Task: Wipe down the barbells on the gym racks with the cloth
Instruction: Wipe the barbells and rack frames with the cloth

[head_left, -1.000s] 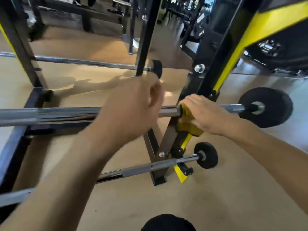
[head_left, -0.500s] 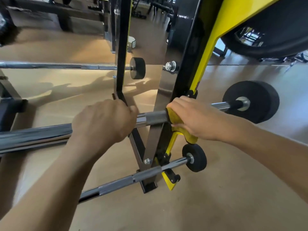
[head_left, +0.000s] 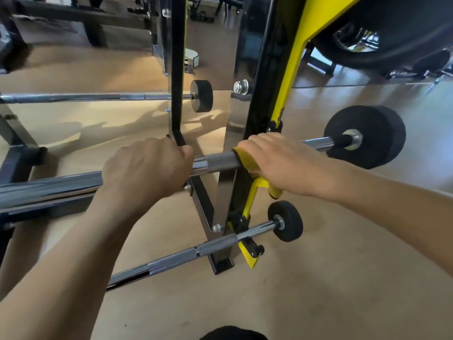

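Observation:
A chrome barbell with a black end weight lies across the black-and-yellow rack at hand height. My left hand grips its shaft left of the upright. My right hand presses a yellow cloth around the shaft right at the upright. A second, thinner barbell rests lower on the rack, and a third barbell sits behind, near a mirror.
The tan gym floor spreads to the right and in front. A mirror panel behind the rack reflects benches and frames. A large black plate hangs at the top right. A dark shoe tip shows at the bottom edge.
My left hand slid left and down along the shaft and closed fully around it. My right hand with the cloth stayed by the upright. The view shifted right and closer.

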